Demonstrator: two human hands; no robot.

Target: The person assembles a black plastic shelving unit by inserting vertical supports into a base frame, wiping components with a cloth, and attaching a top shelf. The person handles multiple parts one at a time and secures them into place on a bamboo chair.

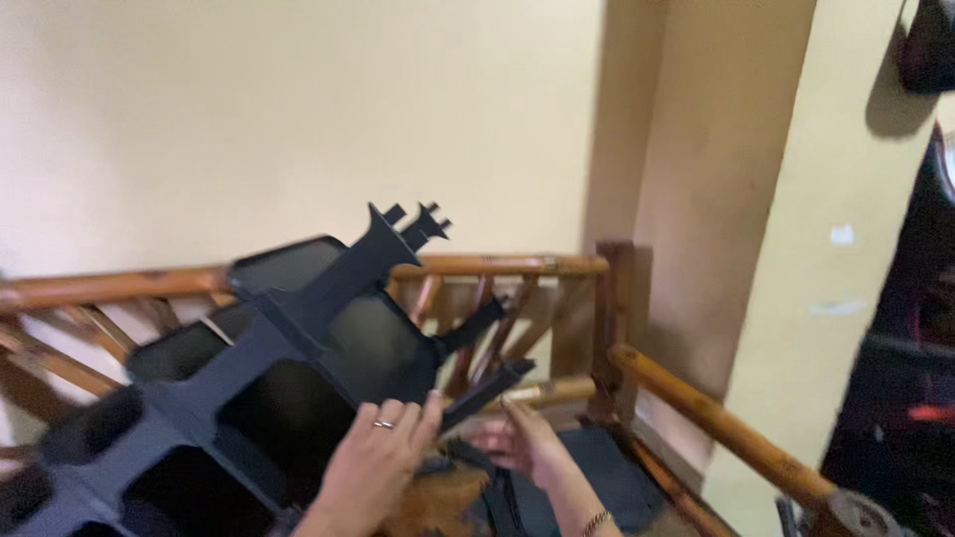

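The black rack (pixel 279 368) is being lifted and tipped over a wooden seat. It is a big flat frame of dark plastic with many square holes, like windows set in rows. A long bar runs up its middle and ends in small prongs at the top. The rack is held slanted, with its low end at the bottom left and its prongs up against the pale wall (pixel 249 109). It looks blurred, so it seems to be on the move.

Behind it, the bamboo chair (pixel 557 288) is seen, with brown round rails and crossed sticks. A dark cushion (pixel 607 467) lies on the seat.

The left hand (pixel 373 462) is pressed flat on the rack's lower edge, fingers laid together, a ring on one finger. Whether the thumb is hooked under cannot be told. The right hand (pixel 522 443) is placed just below a black arm of the rack, fingers bent and close together, and a thin bracelet is worn at the wrist.

The step looks like a turning or setting down. For the next move, a firm hold and clear room past the rails would be needed.
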